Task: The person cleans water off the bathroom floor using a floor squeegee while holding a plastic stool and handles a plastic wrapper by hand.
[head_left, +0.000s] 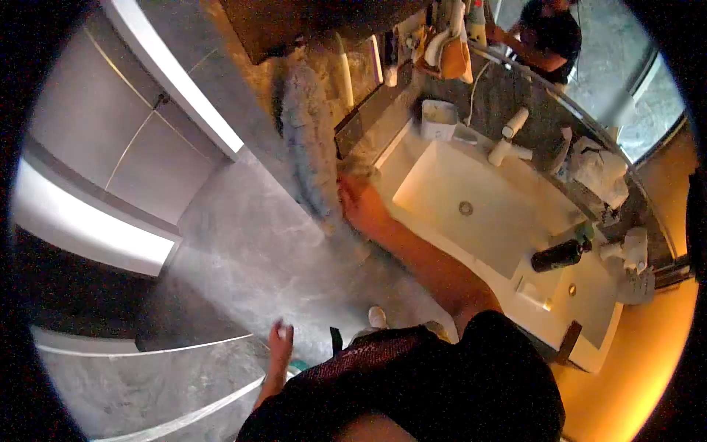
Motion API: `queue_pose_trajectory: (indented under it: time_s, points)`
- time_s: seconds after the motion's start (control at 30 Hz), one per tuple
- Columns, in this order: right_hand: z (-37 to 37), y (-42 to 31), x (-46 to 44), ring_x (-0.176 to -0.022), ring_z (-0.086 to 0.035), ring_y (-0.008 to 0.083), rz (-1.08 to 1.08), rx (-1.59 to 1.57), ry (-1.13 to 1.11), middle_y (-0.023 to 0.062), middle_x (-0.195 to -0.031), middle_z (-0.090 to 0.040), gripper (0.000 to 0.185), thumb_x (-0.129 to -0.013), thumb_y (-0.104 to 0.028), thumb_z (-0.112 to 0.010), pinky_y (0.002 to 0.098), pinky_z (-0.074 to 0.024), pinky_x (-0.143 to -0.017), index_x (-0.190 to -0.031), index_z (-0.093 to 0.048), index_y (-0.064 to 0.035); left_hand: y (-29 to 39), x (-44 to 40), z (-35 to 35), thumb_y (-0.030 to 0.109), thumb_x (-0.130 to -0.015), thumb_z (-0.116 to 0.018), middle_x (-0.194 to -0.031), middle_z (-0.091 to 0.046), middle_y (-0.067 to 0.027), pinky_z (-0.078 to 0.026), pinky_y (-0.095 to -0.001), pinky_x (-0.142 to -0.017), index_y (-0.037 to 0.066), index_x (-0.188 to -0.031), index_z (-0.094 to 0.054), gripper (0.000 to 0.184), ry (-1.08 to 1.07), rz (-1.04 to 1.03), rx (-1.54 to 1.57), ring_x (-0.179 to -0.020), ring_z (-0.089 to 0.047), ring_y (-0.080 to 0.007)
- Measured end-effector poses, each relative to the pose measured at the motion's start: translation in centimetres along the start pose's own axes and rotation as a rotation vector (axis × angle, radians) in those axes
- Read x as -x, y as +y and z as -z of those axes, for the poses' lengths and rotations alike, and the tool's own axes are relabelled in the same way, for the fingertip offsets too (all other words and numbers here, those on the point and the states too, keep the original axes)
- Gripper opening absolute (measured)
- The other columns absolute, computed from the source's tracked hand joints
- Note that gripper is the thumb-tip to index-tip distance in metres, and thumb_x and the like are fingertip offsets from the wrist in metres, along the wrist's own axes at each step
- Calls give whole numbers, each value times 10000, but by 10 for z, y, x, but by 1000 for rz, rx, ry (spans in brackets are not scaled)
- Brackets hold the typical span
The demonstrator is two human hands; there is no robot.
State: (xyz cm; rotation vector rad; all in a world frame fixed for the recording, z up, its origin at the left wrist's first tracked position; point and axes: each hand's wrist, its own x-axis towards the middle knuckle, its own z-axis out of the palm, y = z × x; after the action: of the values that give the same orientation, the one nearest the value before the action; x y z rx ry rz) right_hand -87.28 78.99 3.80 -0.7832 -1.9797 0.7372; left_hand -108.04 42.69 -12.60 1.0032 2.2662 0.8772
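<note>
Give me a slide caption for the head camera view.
Seen from above: the right hand beside a shaggy grey cloth near a white sink, the left hand lowered.

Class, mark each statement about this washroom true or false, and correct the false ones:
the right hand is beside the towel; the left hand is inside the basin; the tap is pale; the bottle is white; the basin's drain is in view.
1. The right hand is beside the towel. True.
2. The left hand is inside the basin. False: that hand is over the floor, away from the basin.
3. The tap is pale. True.
4. The bottle is white. False: it is dark.
5. The basin's drain is in view. True.
</note>
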Motion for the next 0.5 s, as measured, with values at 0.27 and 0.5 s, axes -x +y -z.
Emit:
queue_pose_trajectory:
  time_s: [0.27, 0.5]
  points:
    - [-39, -44, 28, -844, -591, 284, -153, -819, -147, 167, -1013, -582, 304, -811, -135, -503, 358, -462, -788, -1102, -521, -49, 231, -140, 8, 101, -579, -700, -1092, -515, -83, -410, -318, -842, 34, -1116, -439, 601, -173, -446, 91, -997, -498, -189]
    - [1, -3, 9, -633, -585, 231, -335, -198, 128, 154, -714, -578, 387, -813, -72, -468, 354, -463, -586, -1199, -441, -90, 231, -155, 2, 97, -625, -706, -1046, -559, -105, -415, -312, -835, 15, -1083, -485, 516, 65, -340, 118, -963, -529, -193]
